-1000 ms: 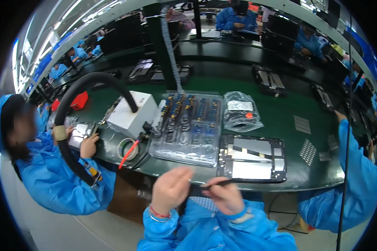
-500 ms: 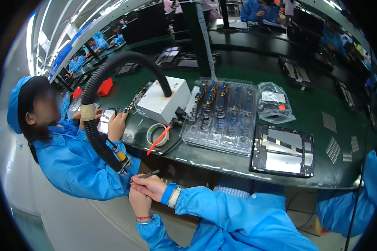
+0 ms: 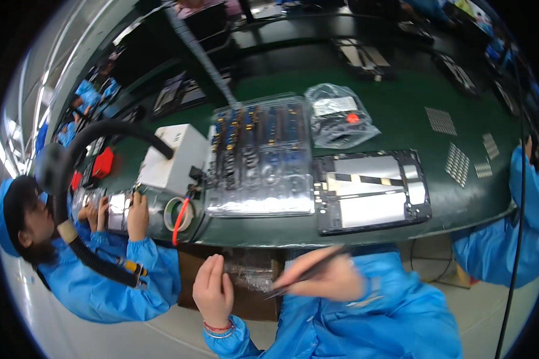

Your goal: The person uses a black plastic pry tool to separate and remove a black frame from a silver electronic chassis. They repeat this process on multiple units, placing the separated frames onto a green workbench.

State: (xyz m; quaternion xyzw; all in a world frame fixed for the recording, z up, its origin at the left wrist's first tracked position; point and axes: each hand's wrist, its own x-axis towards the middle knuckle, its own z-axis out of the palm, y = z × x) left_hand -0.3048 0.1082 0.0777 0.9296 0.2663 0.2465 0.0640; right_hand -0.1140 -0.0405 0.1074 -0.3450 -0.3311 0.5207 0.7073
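My left hand point(image 3: 214, 290) is below the table edge, fingers up and slightly apart, touching a clear plastic bag point(image 3: 250, 276) held over a brown box point(image 3: 251, 299). My right hand point(image 3: 320, 278) grips dark tweezers point(image 3: 305, 272) whose tip points left toward the bag. On the green table point(image 3: 401, 113) just above lie an open tablet housing point(image 3: 371, 190) and a clear plastic parts tray point(image 3: 260, 157).
A clear bag with black parts point(image 3: 339, 121) lies behind the tablet housing. A white box point(image 3: 173, 159), a tape roll point(image 3: 178, 213) and a black hose point(image 3: 96, 140) stand to the left. A co-worker in blue point(image 3: 96, 269) sits at left; another blue sleeve point(image 3: 521, 209) is at right.
The view swung back to the right, toward the table. My hands came apart and rose nearer the table edge; the right one now holds the tweezers toward the plastic bag.
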